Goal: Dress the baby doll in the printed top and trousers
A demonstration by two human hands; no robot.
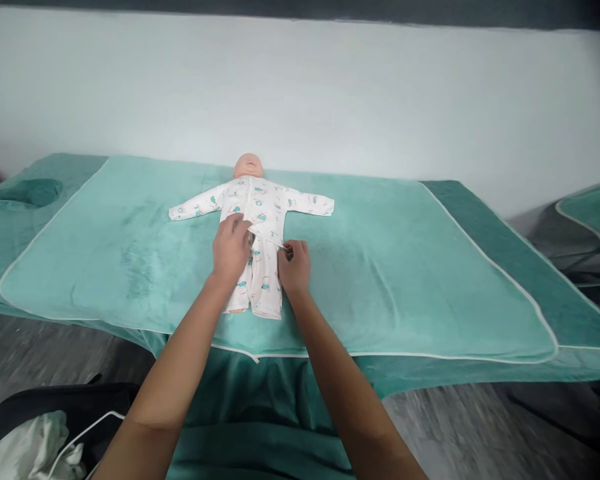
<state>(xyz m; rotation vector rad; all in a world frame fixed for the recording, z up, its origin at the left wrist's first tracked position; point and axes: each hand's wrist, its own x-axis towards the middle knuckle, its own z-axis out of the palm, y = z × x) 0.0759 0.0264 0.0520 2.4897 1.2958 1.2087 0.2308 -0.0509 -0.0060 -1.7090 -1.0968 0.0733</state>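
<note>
A baby doll [249,165] lies face up on a green bed, its head toward the wall. It is dressed in a white baby outfit [266,200] with small green and orange prints, the sleeves spread to both sides. My left hand [231,248] rests at the waist on the left, its fingers bent over the cloth and partly hidden. At the right hip, my right hand [295,265] is closed with the fingertips pinching the edge of the top's hem. Between my hands the hem is drawn up slightly over the trousers [266,280].
The bed [405,267] has a green velvet cover with white piping and a face hole [27,192] at its left end. A white wall stands behind it. At the lower left, a black chair [95,400] holds pale cloth and a white hanger [87,433].
</note>
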